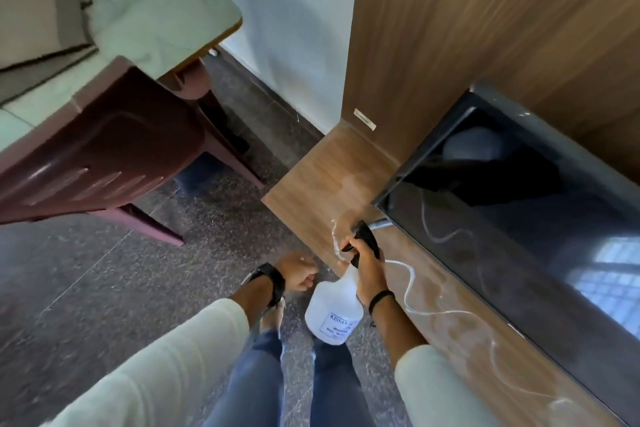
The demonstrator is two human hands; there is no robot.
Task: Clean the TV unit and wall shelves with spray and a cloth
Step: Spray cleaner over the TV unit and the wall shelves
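Wooden TV unit (pixel 332 180), right hand (pixel 369 265) gripping spray bottle (pixel 334 310), nozzle pointing away, tilted

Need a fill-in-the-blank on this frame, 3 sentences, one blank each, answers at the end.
1. The right hand grips the translucent white spray bottle by its ____ trigger head.
2. The left hand holds ____.
3. The bottle's nozzle points toward the ____ TV unit top, beside the black TV screen.

Answers: black; nothing; wooden
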